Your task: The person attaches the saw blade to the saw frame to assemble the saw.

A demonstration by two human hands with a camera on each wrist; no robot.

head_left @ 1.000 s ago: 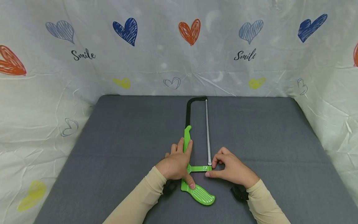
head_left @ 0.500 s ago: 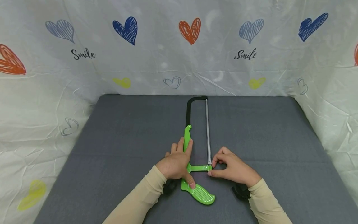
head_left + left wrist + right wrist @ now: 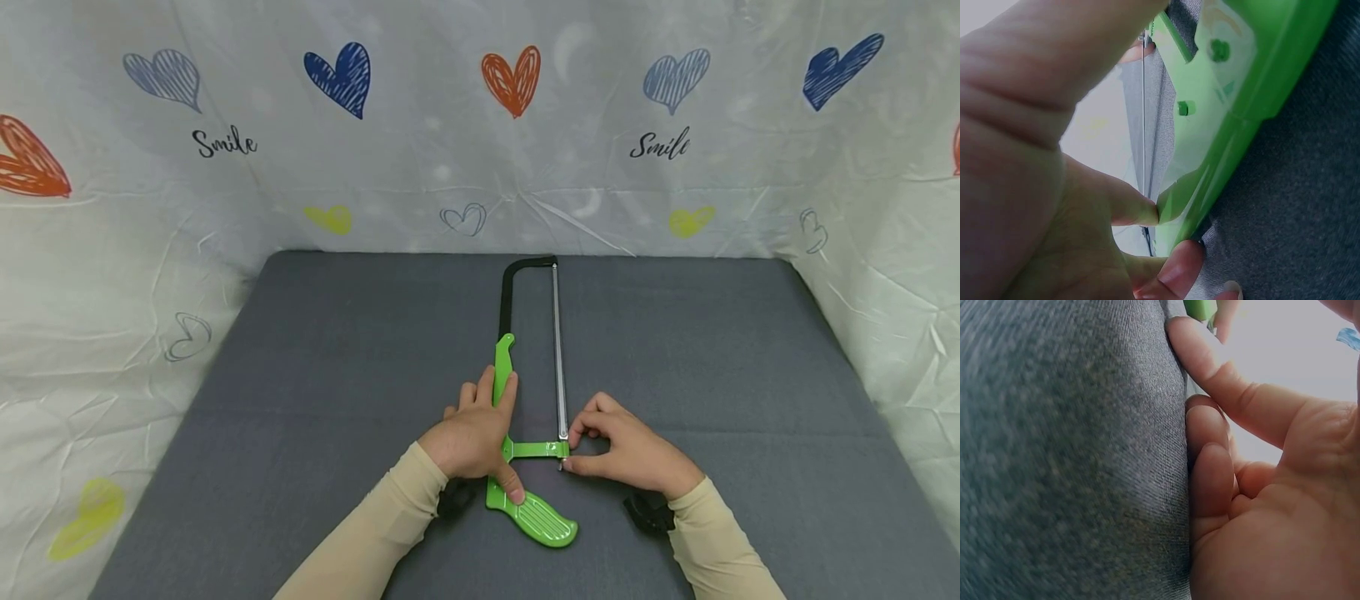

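Observation:
A hacksaw lies flat, with a green handle (image 3: pixel 546 523), a black frame bow (image 3: pixel 506 300) and a thin silver blade (image 3: pixel 558 358) along its right side. My left hand (image 3: pixel 471 437) rests on the green body, fingers spread and fairly straight, thumb on the grip. In the left wrist view those fingers touch the green plastic (image 3: pixel 1204 125). At the outer end of the green crossbar (image 3: pixel 534 450), my right hand (image 3: pixel 626 446) pinches with thumb and curled fingers. A small metal tip (image 3: pixel 560 467) pokes out below that end. What exactly sits between the right fingertips is hidden.
Grey cloth (image 3: pixel 360 350) covers the table under the saw. Behind it and at both sides hangs a pale curtain (image 3: pixel 420 150) printed with hearts and "Smile". A dark wrist device (image 3: pixel 648 510) shows beneath the right wrist.
My right thumb has slid slightly to the right along the crossbar end, and the small metal tip below it has come into sight. The left hand and the saw stay put.

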